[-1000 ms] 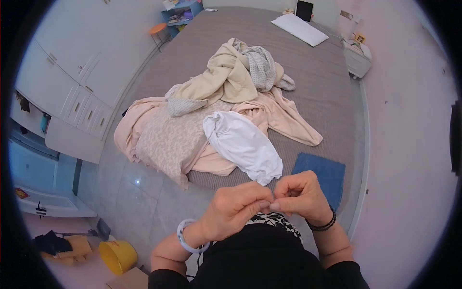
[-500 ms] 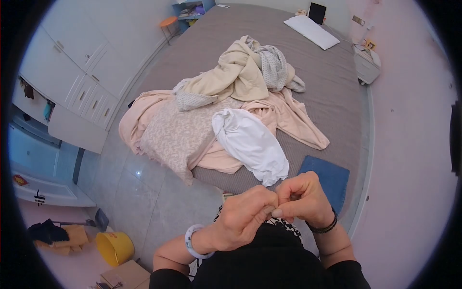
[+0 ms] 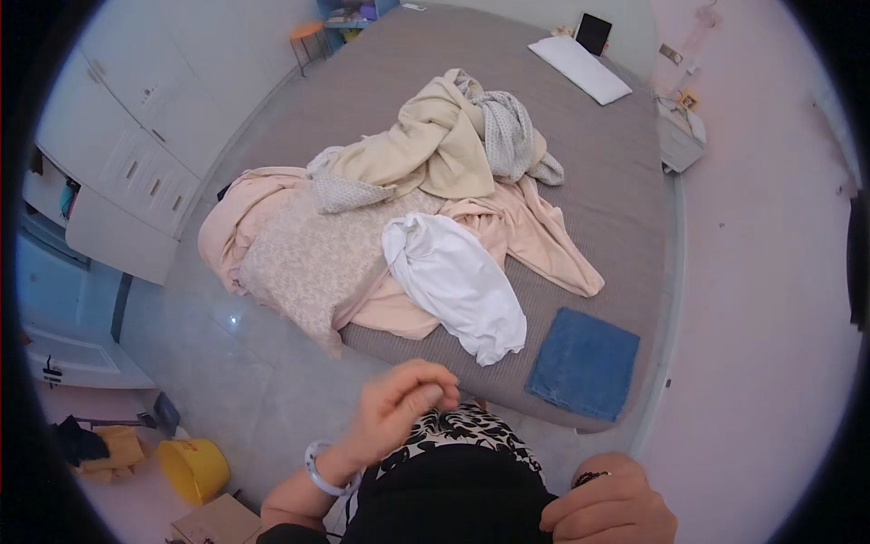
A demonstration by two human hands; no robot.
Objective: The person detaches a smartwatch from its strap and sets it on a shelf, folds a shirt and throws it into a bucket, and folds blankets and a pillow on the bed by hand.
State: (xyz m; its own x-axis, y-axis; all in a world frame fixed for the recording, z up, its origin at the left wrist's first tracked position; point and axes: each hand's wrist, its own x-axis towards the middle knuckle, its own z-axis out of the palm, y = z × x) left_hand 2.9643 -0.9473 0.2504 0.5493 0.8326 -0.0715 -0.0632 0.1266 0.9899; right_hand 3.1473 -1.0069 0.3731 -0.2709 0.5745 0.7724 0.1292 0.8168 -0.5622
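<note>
My left hand [image 3: 399,408], with a pale bangle at the wrist, is raised in front of my body, its fingers curled in and thumb against them; anything between the fingertips is too small to make out. Low at the right, my right hand [image 3: 612,512] is bent toward my black top, and its fingertips are partly hidden. Beyond the hands, a white cloth [image 3: 458,286] lies bunched on pink clothing [image 3: 553,240] and a patterned cloth [image 3: 313,254]. A cream garment [image 3: 430,136] tops the pile. Folded blue denim [image 3: 584,363] rests at the bed's near right corner.
The grey-brown bed [image 3: 598,163] fills the middle, with a white pillow [image 3: 580,68] and a dark tablet [image 3: 594,34] at its far end. White cabinets [image 3: 136,136] line the left. A yellow bucket [image 3: 195,471] and a cardboard box [image 3: 217,523] stand at lower left.
My hands have parted from their fingertip contact. The left has moved slightly left, the right down and to the right. The view has shifted, and the blue denim now shows whole.
</note>
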